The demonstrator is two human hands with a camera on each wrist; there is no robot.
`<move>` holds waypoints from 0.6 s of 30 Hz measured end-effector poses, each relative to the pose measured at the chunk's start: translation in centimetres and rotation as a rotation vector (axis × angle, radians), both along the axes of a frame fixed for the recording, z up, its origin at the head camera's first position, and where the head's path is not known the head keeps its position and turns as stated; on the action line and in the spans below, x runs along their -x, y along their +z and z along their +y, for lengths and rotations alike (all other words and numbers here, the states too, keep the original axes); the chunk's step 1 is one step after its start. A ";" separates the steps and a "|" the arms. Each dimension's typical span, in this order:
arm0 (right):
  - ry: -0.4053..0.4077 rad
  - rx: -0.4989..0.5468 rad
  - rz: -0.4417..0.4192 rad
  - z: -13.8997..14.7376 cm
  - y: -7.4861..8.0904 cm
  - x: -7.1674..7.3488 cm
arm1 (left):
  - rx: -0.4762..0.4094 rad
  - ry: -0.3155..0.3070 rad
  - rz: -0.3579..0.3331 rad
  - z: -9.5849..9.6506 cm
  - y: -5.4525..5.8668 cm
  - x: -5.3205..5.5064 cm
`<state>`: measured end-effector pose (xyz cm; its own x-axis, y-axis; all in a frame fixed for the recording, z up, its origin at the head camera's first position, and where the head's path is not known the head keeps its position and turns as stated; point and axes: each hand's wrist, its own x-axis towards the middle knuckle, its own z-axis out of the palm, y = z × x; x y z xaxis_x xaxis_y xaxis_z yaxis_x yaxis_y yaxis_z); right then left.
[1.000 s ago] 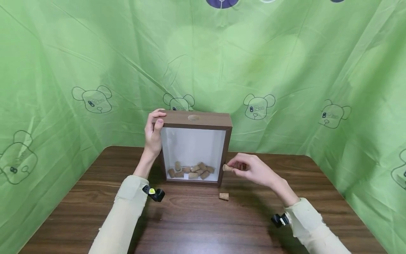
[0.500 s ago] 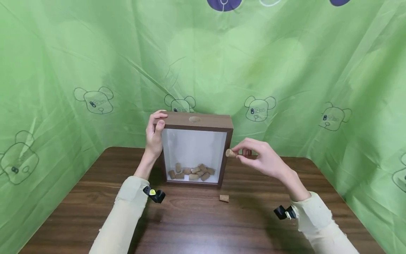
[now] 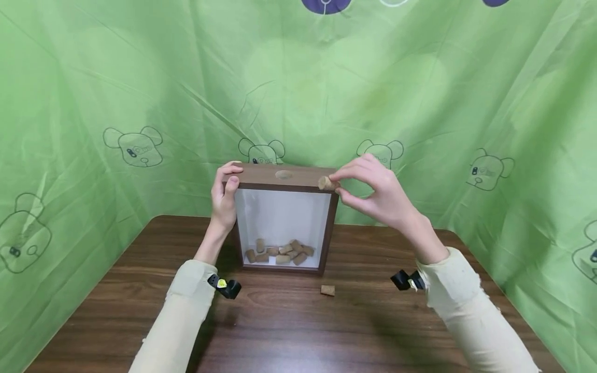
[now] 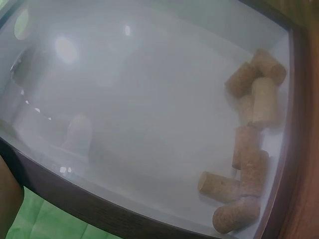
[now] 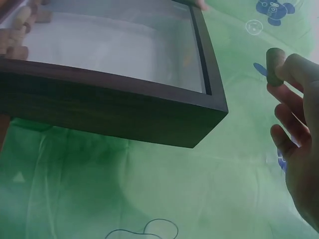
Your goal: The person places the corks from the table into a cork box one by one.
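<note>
A brown wooden shadow box [image 3: 280, 177] with a clear front stands upright on the table, a round hole [image 3: 283, 174] in its top face. Behind the front, several corks [image 3: 282, 259] lie along the bottom; the left wrist view shows these corks [image 4: 264, 102] close up. My left hand [image 3: 225, 194] grips the box's upper left corner, thumb on the front edge and fingers over the top. Between thumb and forefinger my right hand [image 3: 380, 191] pinches a cork [image 3: 325, 183], which overlaps the box's top right corner in the head view. The right wrist view shows that cork [image 5: 273, 67] beyond the frame's corner.
One loose cork [image 3: 328, 290] lies on the wood-grain table [image 3: 280, 331] in front of the box's right side. A green curtain [image 3: 298, 93] printed with bear heads hangs behind and on both sides.
My right hand has risen with its cork from beside the box's lower right side to its top right corner. The left hand keeps its grip and the box stays put.
</note>
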<state>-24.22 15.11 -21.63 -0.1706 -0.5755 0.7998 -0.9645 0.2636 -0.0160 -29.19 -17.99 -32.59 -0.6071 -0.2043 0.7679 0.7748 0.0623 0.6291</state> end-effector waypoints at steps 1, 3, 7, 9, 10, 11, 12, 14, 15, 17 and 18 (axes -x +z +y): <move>-0.011 0.001 0.011 -0.2 0.3 0.2 | -0.002 0.000 -0.004 0.0 -0.1 0.0; -0.026 0.005 0.014 -0.7 0.6 0.6 | -0.004 0.000 -0.011 0.1 -0.3 -0.1; -0.048 0.003 0.010 -1.7 1.0 1.3 | -0.004 -0.004 -0.019 0.0 -0.6 -0.1; -0.054 -0.001 0.003 -2.2 1.3 1.7 | -0.001 -0.005 -0.012 -0.1 -0.6 0.0; -0.057 -0.004 -0.002 -2.4 1.5 1.9 | 0.000 -0.006 -0.008 -0.1 -0.6 0.0; -0.060 -0.008 -0.011 -2.7 1.6 2.1 | 0.002 -0.005 -0.004 -0.2 -0.6 0.0; -0.062 -0.012 -0.022 -3.0 1.7 2.2 | 0.003 -0.005 0.000 -0.3 -0.5 0.0; -0.071 -0.024 -0.047 -3.5 1.9 2.5 | 0.002 -0.003 0.006 -0.4 -0.5 0.0; -0.076 -0.031 -0.058 -3.7 2.0 2.6 | -0.001 -0.002 0.006 -0.5 -0.5 0.0; -0.087 -0.043 -0.074 -4.1 2.2 2.8 | -0.006 0.000 0.003 -0.5 -0.4 0.0; -0.091 -0.048 -0.078 -4.3 2.2 2.9 | -0.006 -0.001 0.004 -0.6 -0.3 0.0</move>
